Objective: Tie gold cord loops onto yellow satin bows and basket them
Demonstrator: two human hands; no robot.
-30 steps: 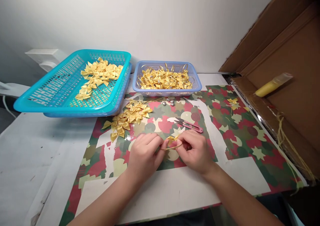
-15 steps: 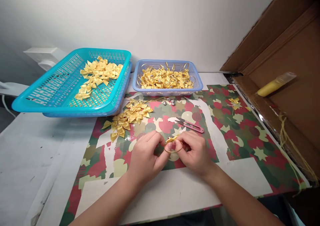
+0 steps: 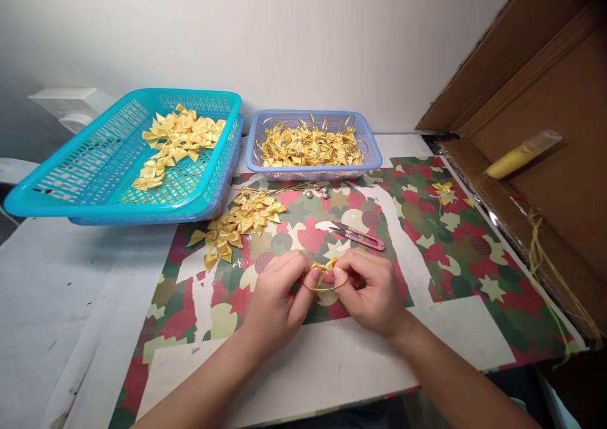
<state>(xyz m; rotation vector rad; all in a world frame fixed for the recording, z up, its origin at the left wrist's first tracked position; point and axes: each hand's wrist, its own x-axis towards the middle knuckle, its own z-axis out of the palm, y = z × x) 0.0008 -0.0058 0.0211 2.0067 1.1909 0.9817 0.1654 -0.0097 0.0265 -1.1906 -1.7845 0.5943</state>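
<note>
Between my hands is a small yellow ribbon bow (image 3: pixel 326 266) with a loop of gold elastic cord (image 3: pixel 325 289) hanging on the near side of it. My left hand (image 3: pixel 284 290) pinches the cord and the bow's left end between thumb and forefinger. On the other side, my right hand (image 3: pixel 370 287) is closed on the bow's right end and the cord. Just beyond my right hand lie pink thread snips (image 3: pixel 363 236). A pile of yellow bows (image 3: pixel 241 220) is spread on the patterned sheet, past my left hand. Finger contact is partly hidden behind the thumbs.
A turquoise basket (image 3: pixel 85 209) with bows stands at the left on another basket. Behind, a blue basket (image 3: pixel 313 175) holds bows with gold loops. Silver bells (image 3: pixel 325 193) and gold cords (image 3: pixel 284 189) lie before it. Cardboard (image 3: pixel 531 100) with a yellow tube (image 3: pixel 519 156) borders the right.
My hands have drawn slightly apart, and the cord loop looks wider. The bow has turned between my fingers. The view has shifted a little.
</note>
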